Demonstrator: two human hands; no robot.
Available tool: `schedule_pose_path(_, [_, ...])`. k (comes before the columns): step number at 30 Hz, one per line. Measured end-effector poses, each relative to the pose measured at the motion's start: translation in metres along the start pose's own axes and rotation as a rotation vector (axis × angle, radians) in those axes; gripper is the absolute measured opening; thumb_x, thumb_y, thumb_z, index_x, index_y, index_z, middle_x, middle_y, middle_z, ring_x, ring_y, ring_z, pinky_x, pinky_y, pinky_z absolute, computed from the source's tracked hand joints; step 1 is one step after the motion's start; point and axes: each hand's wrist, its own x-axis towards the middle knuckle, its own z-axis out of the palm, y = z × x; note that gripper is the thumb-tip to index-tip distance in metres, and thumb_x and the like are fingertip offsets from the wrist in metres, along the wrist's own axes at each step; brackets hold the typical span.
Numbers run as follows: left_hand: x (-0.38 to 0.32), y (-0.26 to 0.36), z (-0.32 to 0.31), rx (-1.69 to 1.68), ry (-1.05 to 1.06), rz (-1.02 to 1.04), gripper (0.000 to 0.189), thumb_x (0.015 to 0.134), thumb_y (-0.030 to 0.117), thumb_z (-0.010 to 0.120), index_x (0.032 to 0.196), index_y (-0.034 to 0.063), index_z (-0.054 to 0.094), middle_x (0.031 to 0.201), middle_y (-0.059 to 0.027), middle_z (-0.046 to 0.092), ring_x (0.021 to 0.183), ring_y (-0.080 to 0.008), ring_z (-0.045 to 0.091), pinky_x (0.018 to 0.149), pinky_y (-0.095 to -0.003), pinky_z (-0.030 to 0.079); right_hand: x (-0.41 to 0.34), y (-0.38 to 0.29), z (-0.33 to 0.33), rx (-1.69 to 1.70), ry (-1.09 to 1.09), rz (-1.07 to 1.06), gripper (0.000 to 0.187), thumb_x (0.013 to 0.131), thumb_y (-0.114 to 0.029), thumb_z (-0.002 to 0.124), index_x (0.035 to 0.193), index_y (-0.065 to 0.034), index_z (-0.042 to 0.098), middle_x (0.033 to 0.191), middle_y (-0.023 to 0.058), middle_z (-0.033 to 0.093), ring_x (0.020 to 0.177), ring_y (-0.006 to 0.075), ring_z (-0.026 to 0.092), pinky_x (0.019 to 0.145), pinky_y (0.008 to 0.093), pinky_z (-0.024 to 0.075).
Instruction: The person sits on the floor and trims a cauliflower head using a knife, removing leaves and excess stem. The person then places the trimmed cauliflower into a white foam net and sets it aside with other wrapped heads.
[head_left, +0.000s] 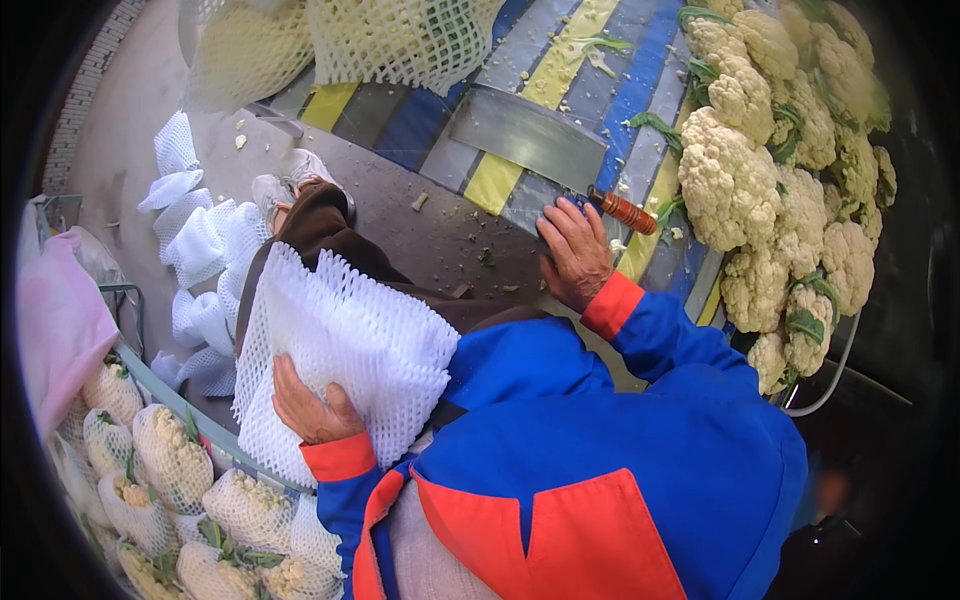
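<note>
My left hand (315, 405) holds a stack of white foam net sleeves (360, 345) against my lap, its fingers and thumb lying on the top layer. My right hand (574, 247) rests at the table's near edge, fingers slightly apart; nothing is plainly held, though its fingertips partly cover something small and blue. Close beyond it lies a broad-bladed cleaver (532, 135) with a reddish wooden handle (622, 210). The striped plastic table covering (420, 124) is strewn with cauliflower crumbs. To the right, bare cauliflower heads (727, 180) are piled up.
Net-wrapped cauliflowers (172, 457) fill a railed container (202, 424) at lower left, with a pink cloth (60, 322) by its rim. Loose foam sleeves (202, 240) lie beside my legs. More netted cauliflowers (397, 37) stand at the table's far left.
</note>
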Motion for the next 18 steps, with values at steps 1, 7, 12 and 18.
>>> schedule_pose_path(1, [-0.002, -0.002, 0.000, 0.004, -0.002, -0.003, 0.080, 0.094, 0.065, 0.027, 0.140, -0.0001, 0.040, 0.141, -0.0228, 0.045, 0.130, -0.0396, 0.042, 0.108, -0.0545, 0.025, -0.002, -0.002, -0.001, -0.030, -0.038, 0.006, 0.060, 0.069, -0.010, 0.068, 0.126, -0.0034, 0.052, 0.133, 0.0139, 0.051, 0.130, 0.0307, 0.045, 0.112, 0.0478, 0.0266])
schedule_pose_path(7, [-0.008, -0.007, 0.000, -0.014, 0.012, 0.009, 0.080, 0.095, 0.064, 0.028, 0.140, 0.0004, 0.040, 0.141, -0.0225, 0.045, 0.131, -0.0387, 0.042, 0.108, -0.0548, 0.024, -0.024, -0.008, -0.007, -0.096, -0.175, -0.001, 0.079, 0.072, -0.025, 0.074, 0.139, -0.0001, 0.041, 0.148, 0.0156, 0.039, 0.140, 0.0312, 0.033, 0.116, 0.0458, 0.0204])
schedule_pose_path(12, [-0.008, -0.006, -0.002, 0.000, 0.010, 0.019, 0.079, 0.095, 0.064, 0.029, 0.141, 0.0009, 0.040, 0.141, -0.0223, 0.044, 0.131, -0.0384, 0.041, 0.108, -0.0551, 0.024, -0.042, 0.005, -0.014, -0.148, -0.201, 0.036, 0.082, 0.075, -0.033, 0.072, 0.140, 0.0030, 0.038, 0.150, 0.0192, 0.035, 0.141, 0.0340, 0.029, 0.116, 0.0462, 0.0190])
schedule_pose_path(18, [-0.008, -0.003, -0.003, 0.002, 0.008, 0.027, 0.078, 0.095, 0.064, 0.029, 0.141, 0.0015, 0.040, 0.141, -0.0220, 0.044, 0.132, -0.0380, 0.040, 0.109, -0.0553, 0.023, -0.066, 0.016, -0.026, -0.217, -0.148, 0.074, 0.079, 0.080, -0.038, 0.068, 0.140, 0.0051, 0.038, 0.150, 0.0214, 0.033, 0.141, 0.0365, 0.028, 0.116, 0.0472, 0.0182])
